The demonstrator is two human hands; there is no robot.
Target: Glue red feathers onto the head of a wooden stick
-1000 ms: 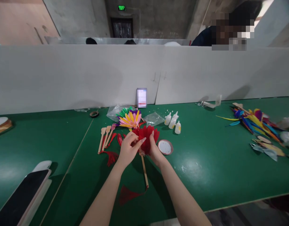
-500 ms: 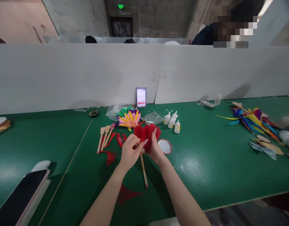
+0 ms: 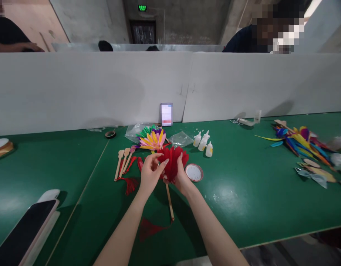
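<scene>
A red feather fan (image 3: 172, 162) with a wooden handle (image 3: 169, 202) is held over the green table, its handle pointing toward me. My right hand (image 3: 182, 175) grips the fan's right side, thumb across the front of the feathers. At the left edge, my left hand (image 3: 153, 170) has thumb and index finger close around the feathers; its other fingers are partly hidden. A red tassel (image 3: 151, 227) hangs from the handle's end. Loose red feathers (image 3: 140, 164) lie left of the fan. Beside my right hand is a round dish (image 3: 194, 172) with white contents.
Wooden handles (image 3: 123, 162) with red tassels lie at left. Behind the fan are multicoloured feather fans (image 3: 152, 138), clear plastic bags (image 3: 181, 139) and white squeeze bottles (image 3: 203, 142). A phone (image 3: 166, 114) leans on the white partition (image 3: 90, 88); tape (image 3: 110, 134) and colourful feathers (image 3: 300, 142) lie farther out.
My left hand has shifted slightly left and its thumb and index finger have parted somewhat. The fan has dipped a little toward me. Beyond the partition, another person has appeared at left.
</scene>
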